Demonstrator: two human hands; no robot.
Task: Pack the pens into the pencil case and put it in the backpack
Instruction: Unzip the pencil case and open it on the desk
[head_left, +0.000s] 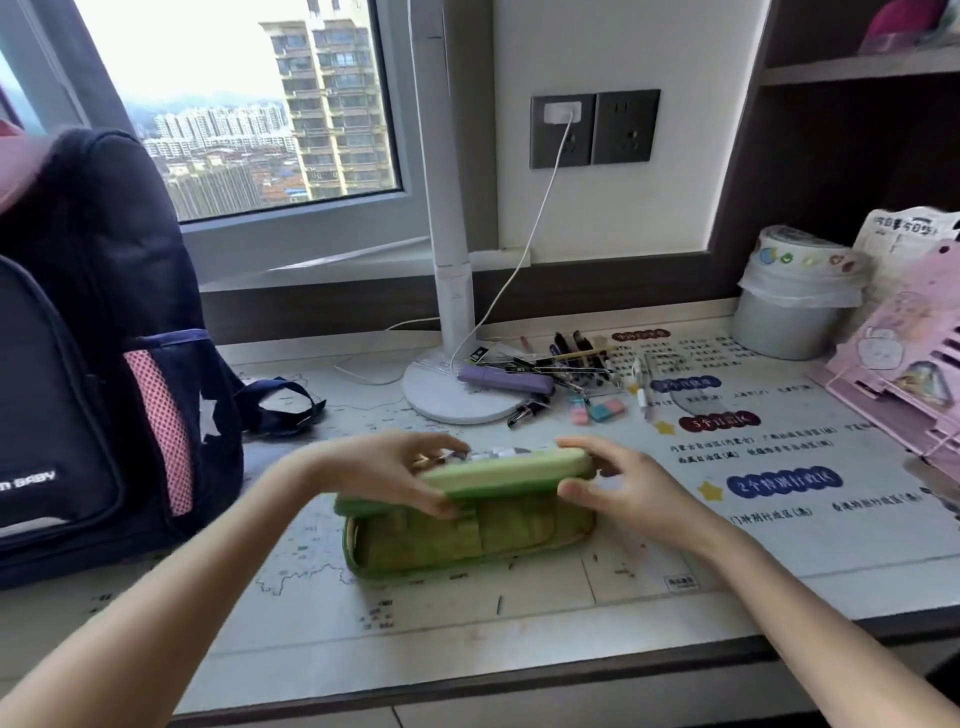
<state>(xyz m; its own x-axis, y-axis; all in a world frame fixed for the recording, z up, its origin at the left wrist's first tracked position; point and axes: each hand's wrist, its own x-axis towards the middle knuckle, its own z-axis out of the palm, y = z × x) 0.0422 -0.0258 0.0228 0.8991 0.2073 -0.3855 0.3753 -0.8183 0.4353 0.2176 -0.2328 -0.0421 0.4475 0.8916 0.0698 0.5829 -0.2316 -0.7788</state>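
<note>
A green fabric pencil case (462, 535) lies on the desk in the middle, its lid flap raised. My left hand (395, 467) grips the left part of the flap. My right hand (618, 483) holds the flap's right end, thumb on the near side. A heap of dark pens (571, 358) lies behind the case by the lamp base, with a purple pen case (506, 380) and pink and blue erasers (597, 411) beside it. The dark blue backpack (98, 353) with pink mesh pocket stands upright at the left.
A white desk lamp (452, 395) stands behind the case, its cable running to a wall socket (563, 130). A lidded grey tub (795, 301) and pink organiser (904, 364) sit at the right. The desk edge (519, 675) runs near me.
</note>
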